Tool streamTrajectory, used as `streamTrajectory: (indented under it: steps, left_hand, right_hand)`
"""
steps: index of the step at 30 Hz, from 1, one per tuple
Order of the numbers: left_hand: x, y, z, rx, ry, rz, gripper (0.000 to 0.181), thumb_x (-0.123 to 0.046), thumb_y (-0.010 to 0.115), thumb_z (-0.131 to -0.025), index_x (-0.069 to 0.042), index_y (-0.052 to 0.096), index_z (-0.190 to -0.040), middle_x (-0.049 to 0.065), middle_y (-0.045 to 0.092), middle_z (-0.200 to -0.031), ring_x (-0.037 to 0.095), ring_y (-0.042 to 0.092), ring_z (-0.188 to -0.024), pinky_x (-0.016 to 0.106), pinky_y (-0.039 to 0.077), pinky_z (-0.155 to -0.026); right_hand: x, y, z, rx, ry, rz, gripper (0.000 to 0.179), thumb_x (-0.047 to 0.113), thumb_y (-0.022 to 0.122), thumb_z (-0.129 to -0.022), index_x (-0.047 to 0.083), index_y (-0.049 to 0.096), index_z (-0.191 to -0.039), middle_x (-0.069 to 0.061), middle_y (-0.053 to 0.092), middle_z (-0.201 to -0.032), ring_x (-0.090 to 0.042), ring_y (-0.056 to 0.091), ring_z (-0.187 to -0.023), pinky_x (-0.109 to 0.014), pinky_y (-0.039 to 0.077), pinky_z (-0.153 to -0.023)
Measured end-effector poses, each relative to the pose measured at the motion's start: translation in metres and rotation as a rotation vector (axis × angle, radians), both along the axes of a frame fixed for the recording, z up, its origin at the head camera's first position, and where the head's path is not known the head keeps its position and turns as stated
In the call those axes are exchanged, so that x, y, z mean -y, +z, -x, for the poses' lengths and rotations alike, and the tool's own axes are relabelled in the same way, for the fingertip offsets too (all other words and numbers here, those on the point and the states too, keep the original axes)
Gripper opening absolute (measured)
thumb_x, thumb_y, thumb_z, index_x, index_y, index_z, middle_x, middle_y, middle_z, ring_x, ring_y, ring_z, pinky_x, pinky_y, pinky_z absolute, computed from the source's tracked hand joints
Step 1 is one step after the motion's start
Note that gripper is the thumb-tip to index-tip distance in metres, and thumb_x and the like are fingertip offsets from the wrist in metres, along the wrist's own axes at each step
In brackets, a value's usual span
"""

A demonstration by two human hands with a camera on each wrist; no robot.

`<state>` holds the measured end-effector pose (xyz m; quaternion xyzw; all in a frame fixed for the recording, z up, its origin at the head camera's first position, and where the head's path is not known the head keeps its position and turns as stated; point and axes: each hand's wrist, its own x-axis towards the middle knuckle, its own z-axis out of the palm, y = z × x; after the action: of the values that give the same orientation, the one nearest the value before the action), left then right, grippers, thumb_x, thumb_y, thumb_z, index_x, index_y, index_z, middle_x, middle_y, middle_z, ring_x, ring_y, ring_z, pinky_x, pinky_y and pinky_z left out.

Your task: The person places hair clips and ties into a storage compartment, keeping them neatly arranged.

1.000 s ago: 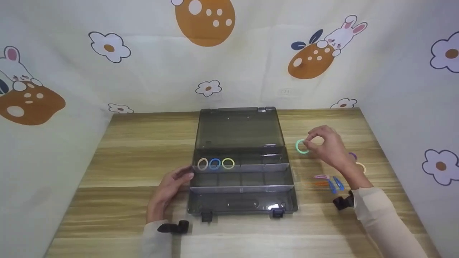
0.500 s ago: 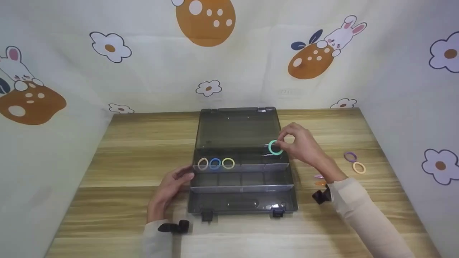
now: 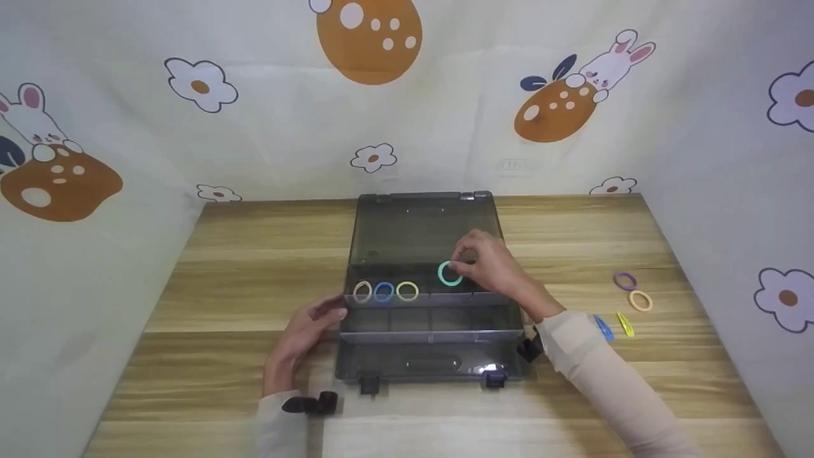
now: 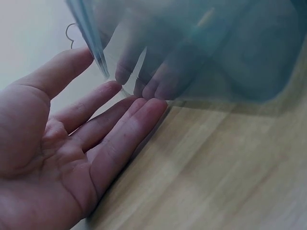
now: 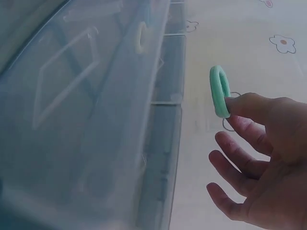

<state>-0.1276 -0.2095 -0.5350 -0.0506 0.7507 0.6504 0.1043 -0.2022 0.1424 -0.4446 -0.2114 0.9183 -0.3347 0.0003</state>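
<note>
My right hand (image 3: pixel 493 261) pinches a mint-green hair tie (image 3: pixel 440 273) between thumb and index finger, above the back row of an open dark see-through compartment box (image 3: pixel 426 229). In the right wrist view the green hair tie (image 5: pixel 216 91) stands upright at the fingertips, with the other fingers loosely bent below. A tan hair tie (image 3: pixel 355 292), a blue hair tie (image 3: pixel 375 292) and a yellow hair tie (image 3: pixel 397 291) stand side by side in that back row. My left hand (image 3: pixel 305 334) touches the box's left side; in the left wrist view its fingers (image 4: pixel 124 129) lie extended against the clear wall.
At the right of the wooden table (image 3: pixel 254 267) lie a purple hair tie (image 3: pixel 616 280), a peach hair tie (image 3: pixel 630 299), a blue hair clip (image 3: pixel 603 327) and a yellow hair clip (image 3: pixel 626 324). A patterned curtain (image 3: pixel 286 127) hangs behind the table.
My right hand has carried the green hair tie leftward from the table's right side to above the box's back row. The left hand has stayed at the box's side.
</note>
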Motion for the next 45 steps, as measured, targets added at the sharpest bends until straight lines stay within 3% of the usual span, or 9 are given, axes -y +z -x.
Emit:
streamTrajectory:
  steps: [5,10,18,28,39,45]
  left_hand:
    - [0.000,0.001,0.000,0.009,0.001,0.005,0.054,-0.017,0.072,-0.092,0.001,0.055,-0.140,0.019,0.058,-0.144,0.028,0.055,-0.133,0.026,0.045,-0.107]
    - [-0.001,0.001,-0.001,0.014,0.000,0.008,0.054,-0.019,0.072,-0.092,0.000,0.055,-0.140,0.018,0.058,-0.143,0.026,0.056,-0.131,0.025,0.045,-0.106]
    - [0.000,-0.001,0.000,0.014,0.000,-0.021,0.053,-0.014,0.070,-0.093,0.003,0.054,-0.140,0.020,0.059,-0.142,0.024,0.058,-0.127,0.018,0.048,-0.098]
    - [-0.001,0.001,-0.001,0.026,0.003,-0.024,0.054,-0.015,0.070,-0.093,0.003,0.053,-0.141,0.021,0.059,-0.141,0.024,0.058,-0.126,0.020,0.048,-0.098]
    - [-0.001,-0.001,-0.001,0.030,0.002,-0.035,0.053,-0.015,0.070,-0.093,0.003,0.054,-0.140,0.019,0.059,-0.142,0.025,0.057,-0.129,0.022,0.046,-0.102]
    - [0.000,-0.001,-0.001,0.017,-0.006,-0.023,0.052,-0.013,0.069,-0.094,0.003,0.054,-0.140,0.020,0.056,-0.145,0.027,0.056,-0.130,0.016,0.046,-0.099]
  right_hand:
    - [0.013,-0.005,0.002,-0.009,-0.029,-0.074,0.011,0.021,0.079,-0.086,0.010,0.076,-0.084,-0.012,0.069,-0.106,-0.033,0.063,-0.108,-0.057,0.045,-0.101]
    - [0.023,-0.010,0.001,0.004,-0.037,-0.115,0.010,0.020,0.080,-0.084,0.011,0.078,-0.083,-0.012,0.069,-0.108,-0.033,0.062,-0.110,-0.061,0.042,-0.104]
    - [0.031,-0.024,0.009,0.007,-0.008,-0.113,0.010,0.023,0.082,-0.083,0.013,0.080,-0.081,-0.012,0.069,-0.114,-0.034,0.058,-0.117,-0.062,0.040,-0.106]
    - [0.036,-0.036,0.010,0.010,-0.006,-0.124,0.010,0.023,0.085,-0.080,0.013,0.081,-0.079,-0.014,0.066,-0.126,-0.034,0.054,-0.121,-0.057,0.039,-0.104]
    - [0.037,-0.042,0.011,0.031,0.009,-0.149,0.012,0.025,0.085,-0.080,0.014,0.082,-0.085,-0.013,0.065,-0.131,-0.033,0.052,-0.122,-0.052,0.039,-0.101]
    - [0.030,-0.036,0.011,0.037,0.043,-0.077,0.017,0.024,0.085,-0.080,0.012,0.081,-0.092,-0.015,0.068,-0.126,-0.036,0.056,-0.120,-0.058,0.039,-0.105]
